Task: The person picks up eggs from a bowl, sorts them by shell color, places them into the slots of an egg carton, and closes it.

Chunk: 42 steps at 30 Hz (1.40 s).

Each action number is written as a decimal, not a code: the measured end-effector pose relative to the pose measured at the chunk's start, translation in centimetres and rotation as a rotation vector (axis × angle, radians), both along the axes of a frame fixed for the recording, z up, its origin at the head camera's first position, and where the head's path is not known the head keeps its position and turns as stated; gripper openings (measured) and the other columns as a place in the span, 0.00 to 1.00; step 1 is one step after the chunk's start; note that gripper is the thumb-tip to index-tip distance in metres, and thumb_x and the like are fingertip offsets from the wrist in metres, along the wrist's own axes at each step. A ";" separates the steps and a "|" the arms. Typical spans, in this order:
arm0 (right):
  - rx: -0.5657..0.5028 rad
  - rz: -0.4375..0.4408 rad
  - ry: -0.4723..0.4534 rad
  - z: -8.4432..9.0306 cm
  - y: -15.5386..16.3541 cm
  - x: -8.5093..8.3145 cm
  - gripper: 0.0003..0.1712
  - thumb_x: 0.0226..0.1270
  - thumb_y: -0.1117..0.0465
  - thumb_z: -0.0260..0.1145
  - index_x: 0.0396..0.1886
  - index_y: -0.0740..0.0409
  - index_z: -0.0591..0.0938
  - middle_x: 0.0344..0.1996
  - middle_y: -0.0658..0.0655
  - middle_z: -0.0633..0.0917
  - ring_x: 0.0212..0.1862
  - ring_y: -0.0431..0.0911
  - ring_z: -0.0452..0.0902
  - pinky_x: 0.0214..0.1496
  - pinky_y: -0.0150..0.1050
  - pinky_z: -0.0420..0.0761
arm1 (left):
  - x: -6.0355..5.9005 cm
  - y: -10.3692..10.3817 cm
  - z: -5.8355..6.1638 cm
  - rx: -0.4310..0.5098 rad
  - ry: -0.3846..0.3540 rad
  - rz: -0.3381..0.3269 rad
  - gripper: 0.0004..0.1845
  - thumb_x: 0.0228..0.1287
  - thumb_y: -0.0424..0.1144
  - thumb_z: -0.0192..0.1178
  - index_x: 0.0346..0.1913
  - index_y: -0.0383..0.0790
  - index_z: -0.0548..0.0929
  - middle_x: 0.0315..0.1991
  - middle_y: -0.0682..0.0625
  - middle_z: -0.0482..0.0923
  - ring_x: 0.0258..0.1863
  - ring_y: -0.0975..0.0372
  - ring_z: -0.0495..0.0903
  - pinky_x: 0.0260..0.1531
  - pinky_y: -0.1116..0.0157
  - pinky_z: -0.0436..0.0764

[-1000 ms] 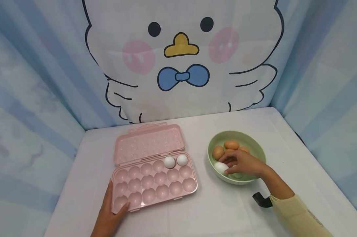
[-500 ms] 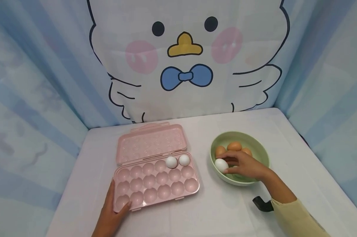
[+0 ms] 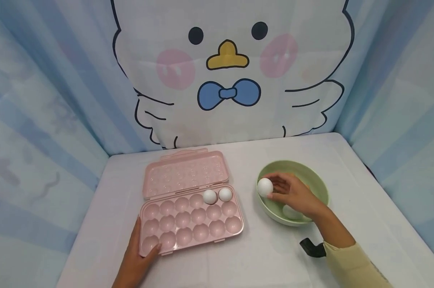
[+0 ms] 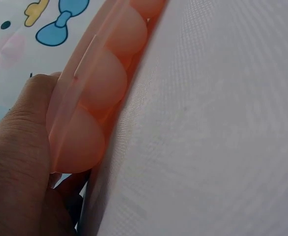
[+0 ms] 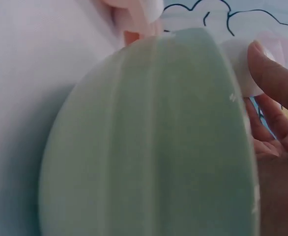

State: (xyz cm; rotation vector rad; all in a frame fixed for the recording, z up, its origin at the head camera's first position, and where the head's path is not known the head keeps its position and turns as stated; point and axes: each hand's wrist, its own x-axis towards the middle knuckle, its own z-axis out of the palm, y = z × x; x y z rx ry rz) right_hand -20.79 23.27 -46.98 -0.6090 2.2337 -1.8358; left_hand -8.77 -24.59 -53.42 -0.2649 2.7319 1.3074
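We see a white table backed by a cloth printed with a cartoon chick. On the table lies an open pink egg tray, its lid folded flat behind it, with two white eggs seated side by side in the back row, toward the right end. Our left hand rests at the tray's near left corner, thumb laid on the rim and fingers relaxed along its side. To the right, apart from the tray, stands a green bowl. Our right hand is over the bowl, its fingertips curled around a white egg held above the bowl's left rim. Another white egg lies in the bowl under the hand.
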 end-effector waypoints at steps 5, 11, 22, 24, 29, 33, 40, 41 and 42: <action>-0.058 -0.045 0.026 1.1 -2.1 -0.7 0.33 0.65 0.70 0.75 0.69 0.64 0.75 0.64 0.62 0.79 0.66 0.50 0.76 0.66 0.36 0.75 | 0.2 -0.3 0.1 -0.015 -0.025 0.011 0.64 0.64 0.63 0.69 0.84 0.57 0.30 0.84 0.43 0.35 0.81 0.41 0.41 0.74 0.38 0.47; -0.152 -0.048 0.050 2.8 -5.7 -1.7 0.32 0.63 0.70 0.77 0.67 0.61 0.79 0.65 0.59 0.79 0.68 0.50 0.75 0.70 0.39 0.72 | 0.3 -0.7 0.0 -0.006 -0.008 0.012 0.63 0.64 0.62 0.69 0.84 0.58 0.31 0.84 0.43 0.35 0.81 0.42 0.40 0.74 0.37 0.46; -0.220 0.012 0.057 4.4 -11.2 -3.1 0.33 0.59 0.76 0.76 0.65 0.66 0.78 0.61 0.63 0.80 0.63 0.52 0.78 0.68 0.41 0.75 | 0.2 -0.7 -0.5 -0.011 0.040 0.002 0.61 0.65 0.63 0.67 0.84 0.60 0.32 0.85 0.46 0.36 0.81 0.44 0.41 0.74 0.38 0.47; -0.209 0.030 0.058 4.5 -12.2 -3.3 0.34 0.60 0.76 0.76 0.67 0.65 0.78 0.63 0.63 0.80 0.64 0.52 0.77 0.68 0.43 0.75 | 0.1 -0.6 -0.5 -0.015 0.053 0.002 0.61 0.65 0.63 0.67 0.84 0.59 0.33 0.85 0.46 0.37 0.81 0.44 0.42 0.74 0.38 0.47; -0.171 0.070 0.034 4.0 -14.3 -3.9 0.31 0.60 0.76 0.75 0.64 0.64 0.81 0.62 0.63 0.81 0.65 0.54 0.77 0.66 0.46 0.77 | 0.0 -0.4 -0.5 -0.019 0.064 0.002 0.60 0.66 0.63 0.67 0.85 0.59 0.33 0.84 0.45 0.38 0.81 0.43 0.42 0.75 0.38 0.47; -0.129 0.090 0.010 2.9 -15.6 -4.1 0.29 0.58 0.78 0.74 0.61 0.66 0.83 0.59 0.61 0.82 0.64 0.54 0.79 0.63 0.44 0.79 | -0.1 -0.3 -0.6 -0.005 0.090 0.000 0.60 0.65 0.62 0.67 0.85 0.59 0.35 0.84 0.47 0.38 0.81 0.45 0.42 0.75 0.38 0.47; -0.101 0.096 -0.019 0.6 -16.9 -3.9 0.28 0.56 0.78 0.76 0.58 0.67 0.83 0.55 0.62 0.84 0.60 0.55 0.82 0.60 0.44 0.82 | -0.2 -0.4 -1.1 0.007 0.107 0.001 0.60 0.64 0.62 0.68 0.85 0.60 0.36 0.84 0.49 0.40 0.81 0.47 0.43 0.75 0.40 0.48; -0.091 0.099 -0.008 0.5 -17.1 -3.9 0.28 0.56 0.78 0.76 0.58 0.67 0.83 0.55 0.62 0.84 0.60 0.55 0.82 0.60 0.44 0.82 | -0.2 -0.5 -1.1 0.003 0.113 0.001 0.60 0.64 0.62 0.68 0.85 0.60 0.36 0.84 0.49 0.40 0.81 0.47 0.44 0.75 0.40 0.48; -0.079 0.102 0.006 0.3 -17.3 -4.0 0.27 0.56 0.77 0.76 0.58 0.67 0.83 0.54 0.62 0.85 0.59 0.55 0.82 0.60 0.44 0.82 | -0.2 -0.6 -1.1 -0.002 0.116 0.001 0.60 0.64 0.62 0.68 0.85 0.60 0.36 0.84 0.49 0.41 0.81 0.47 0.44 0.75 0.40 0.49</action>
